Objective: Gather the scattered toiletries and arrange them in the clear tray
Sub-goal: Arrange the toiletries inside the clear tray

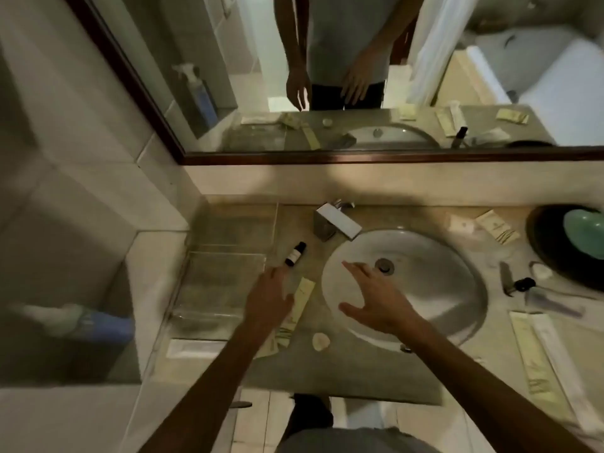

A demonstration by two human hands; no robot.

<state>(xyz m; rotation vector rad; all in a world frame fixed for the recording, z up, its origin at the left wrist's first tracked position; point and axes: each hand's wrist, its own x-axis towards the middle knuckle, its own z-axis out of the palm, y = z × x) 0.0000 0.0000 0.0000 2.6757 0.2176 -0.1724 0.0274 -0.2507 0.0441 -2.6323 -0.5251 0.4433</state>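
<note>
The clear tray [196,289] sits on the counter left of the sink, apparently with nothing in it. A small dark bottle [295,254] with a white label lies just right of the tray. My left hand [269,297] hovers open beside it, fingertips close to the bottle's base, partly over a pale yellow sachet [302,297]. My right hand [372,300] is open above the sink basin [425,279], holding nothing. A round soap [320,341] lies near the front edge. Right of the sink lie another small bottle [523,284], a razor [506,282], a wrapped toothbrush [555,351] and paper packets [496,228].
A square chrome tap [336,220] stands behind the basin. A dark bowl with a green dish [581,237] sits at the far right. A blue spray bottle [98,322] lies on the ledge at left. The mirror [327,76] reflects the counter. A white sachet [192,348] lies in front of the tray.
</note>
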